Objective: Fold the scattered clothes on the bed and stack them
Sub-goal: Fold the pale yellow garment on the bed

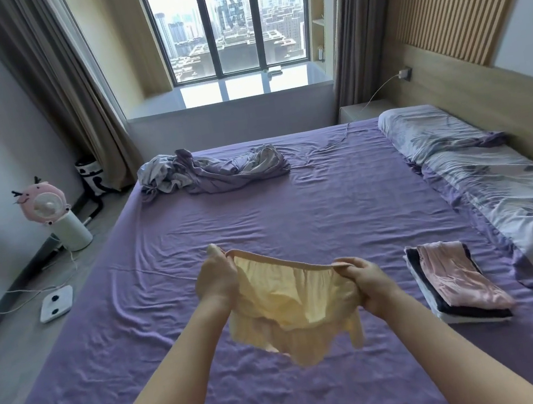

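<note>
One yellow garment (pixel 292 303), one stack of folded clothes (pixel 458 281), one crumpled heap (pixel 213 171), two pillows (pixel 432 132), one fan (pixel 45 205).

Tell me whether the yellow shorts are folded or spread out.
Spread, not folded. The yellow shorts hang in the air, their waistband stretched between the left hand and right hand, above the purple bed sheet.

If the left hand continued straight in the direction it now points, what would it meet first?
The left hand, gripping the yellow shorts, points toward the far side of the bed. It would probably meet the bare purple sheet first, then the crumpled bedding. Depth is unclear.
</note>
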Demonstrator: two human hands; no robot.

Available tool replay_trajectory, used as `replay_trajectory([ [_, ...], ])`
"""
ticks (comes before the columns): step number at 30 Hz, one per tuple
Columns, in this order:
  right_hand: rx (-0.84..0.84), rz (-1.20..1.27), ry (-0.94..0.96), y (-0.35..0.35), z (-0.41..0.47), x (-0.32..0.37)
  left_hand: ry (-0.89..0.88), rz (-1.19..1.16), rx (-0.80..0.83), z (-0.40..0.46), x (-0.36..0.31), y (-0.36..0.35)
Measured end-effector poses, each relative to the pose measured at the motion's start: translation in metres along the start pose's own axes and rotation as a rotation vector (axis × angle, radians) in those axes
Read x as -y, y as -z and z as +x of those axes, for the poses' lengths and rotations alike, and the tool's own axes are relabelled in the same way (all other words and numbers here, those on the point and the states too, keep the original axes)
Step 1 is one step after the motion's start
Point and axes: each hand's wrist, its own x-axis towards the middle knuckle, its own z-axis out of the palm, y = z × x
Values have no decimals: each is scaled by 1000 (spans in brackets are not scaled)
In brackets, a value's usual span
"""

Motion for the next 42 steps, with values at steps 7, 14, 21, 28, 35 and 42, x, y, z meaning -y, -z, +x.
replay_trajectory([
  [7, 133, -418, 317, -25, -9, 35, -344, 596, 415, 2, 9, 3],
  [14, 21, -745, 401, -41, -7, 40, -337, 126, 408, -23, -31, -41],
  [21, -297, -1030, 498, 11, -6, 52, -278, 470, 193, 12, -4, -12],
  [28, -351, -1129, 287, 43, -5, 56, 196, 102, 453, 14, 16, -8],
  [35, -356, -432, 163, 59, 11, 36, 548, -720, 594, 13, 10, -1],
  [42, -260, -97, 52, 63, 22, 36, 543, -1156, 550, 21, -2, 10],
])
